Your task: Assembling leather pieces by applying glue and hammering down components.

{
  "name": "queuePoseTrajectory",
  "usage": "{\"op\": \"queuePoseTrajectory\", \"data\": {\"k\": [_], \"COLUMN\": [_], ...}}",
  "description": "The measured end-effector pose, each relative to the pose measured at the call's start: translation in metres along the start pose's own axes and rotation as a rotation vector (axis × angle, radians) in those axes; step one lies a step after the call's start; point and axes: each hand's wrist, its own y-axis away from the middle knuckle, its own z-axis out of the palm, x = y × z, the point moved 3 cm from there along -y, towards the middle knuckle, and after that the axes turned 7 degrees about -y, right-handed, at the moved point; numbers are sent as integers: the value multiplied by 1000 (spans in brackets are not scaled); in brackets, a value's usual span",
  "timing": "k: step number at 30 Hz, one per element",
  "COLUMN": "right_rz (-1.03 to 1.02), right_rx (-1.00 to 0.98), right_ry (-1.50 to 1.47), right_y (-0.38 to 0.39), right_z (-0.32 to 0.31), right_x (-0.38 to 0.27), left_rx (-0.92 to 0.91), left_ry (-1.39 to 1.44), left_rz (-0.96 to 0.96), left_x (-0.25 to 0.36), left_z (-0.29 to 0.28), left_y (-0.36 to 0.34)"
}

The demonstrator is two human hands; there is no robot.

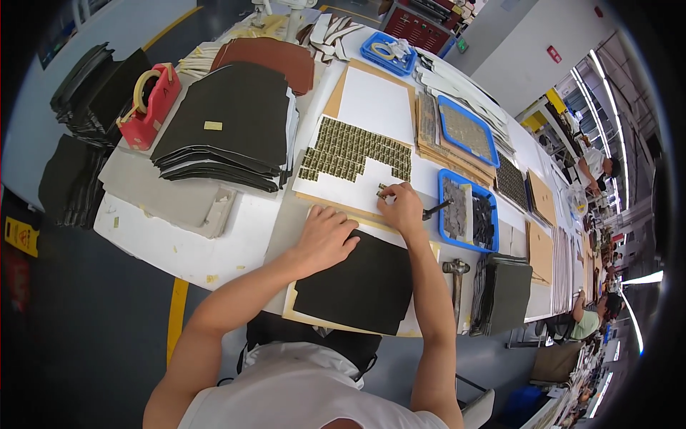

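Note:
My left hand (327,242) rests palm down on the upper left corner of a black sheet (364,282), fingers apart and holding nothing. The sheet lies on a pale yellow-edged backing (291,309). My right hand (401,207) has its fingertips pinched at a small dark-and-gold patterned piece (382,189), partly hidden by the fingers. Just beyond, rows of similar small patterned pieces (357,149) cover part of a white sheet (336,191) on a tan board. A dark-handled tool (436,209) sticks out beside my right hand, toward the blue tray.
Right of my hands are a blue tray (468,247) of grey and black pieces, a hammer (456,275) and stacked dark sheets (504,293). At the left stand a black sheet stack (225,121) and a red tape dispenser (151,107). Another blue tray (468,129) lies farther back.

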Motion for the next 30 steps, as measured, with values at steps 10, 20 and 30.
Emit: {"op": "queuePoseTrajectory", "data": {"k": [10,20,30], "right_rz": [262,461,443], "right_rx": [-261,-205,-164], "right_ry": [-269,-783,-1017], "right_y": [-17,51,118], "right_z": [6,-38,-16], "right_x": [21,-37,-47], "left_rx": [29,62,-178], "left_ry": [-35,-134,111], "left_rz": [44,25,-17], "left_x": [-2,-9,-10], "left_z": [1,-6,8], "left_y": [-4,-8,-8]}}
